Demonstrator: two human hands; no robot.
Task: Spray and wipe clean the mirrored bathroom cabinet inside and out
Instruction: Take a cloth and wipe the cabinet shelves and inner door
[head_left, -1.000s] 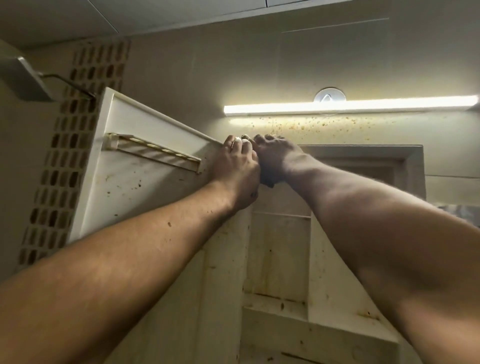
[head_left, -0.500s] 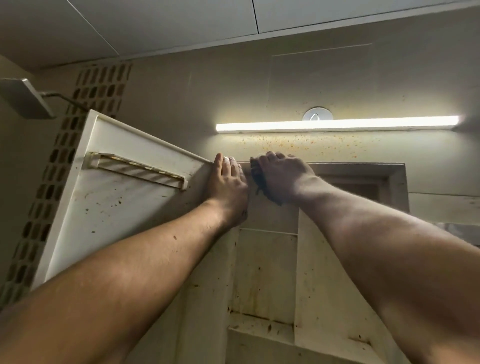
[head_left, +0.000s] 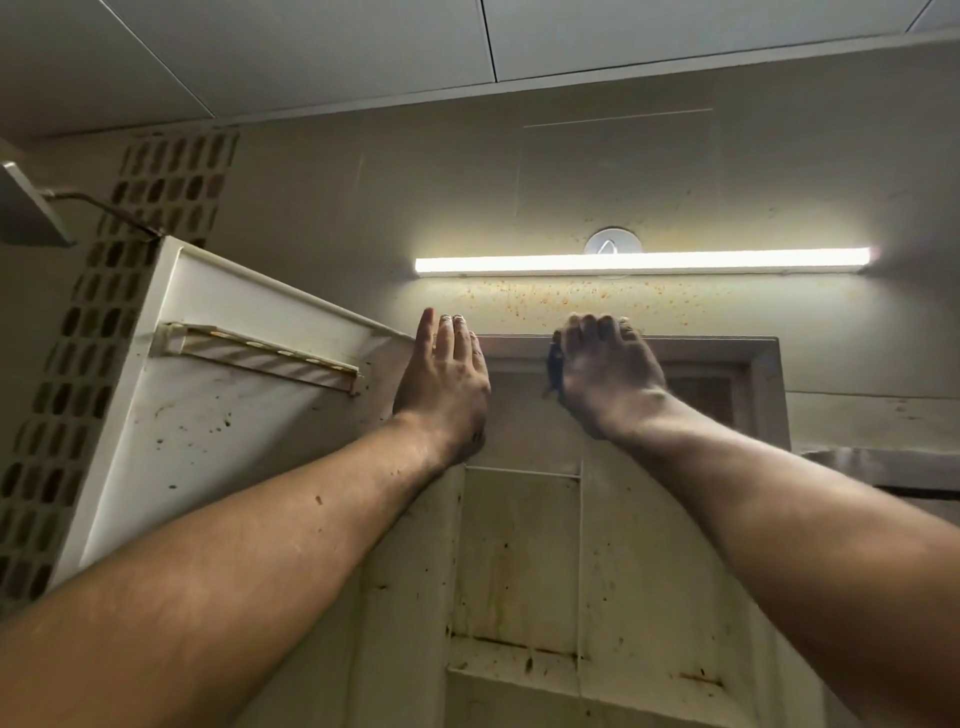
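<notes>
Two hands up at the cabinet (head_left: 519, 545) top: my left hand (head_left: 447, 379) lies flat, fingers straight and together, door (head_left: 208, 415) just left of them; my right hand (head_left: 608, 374) clamps a cloth (head_left: 554, 366) under curled fingers.

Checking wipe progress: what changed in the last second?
The right hand slid rightward along the cabinet top edge, away from the left hand; they touched a second ago. Unchanged: its grip on the dark cloth, the left hand flat at the hinge corner, the door open.
</notes>
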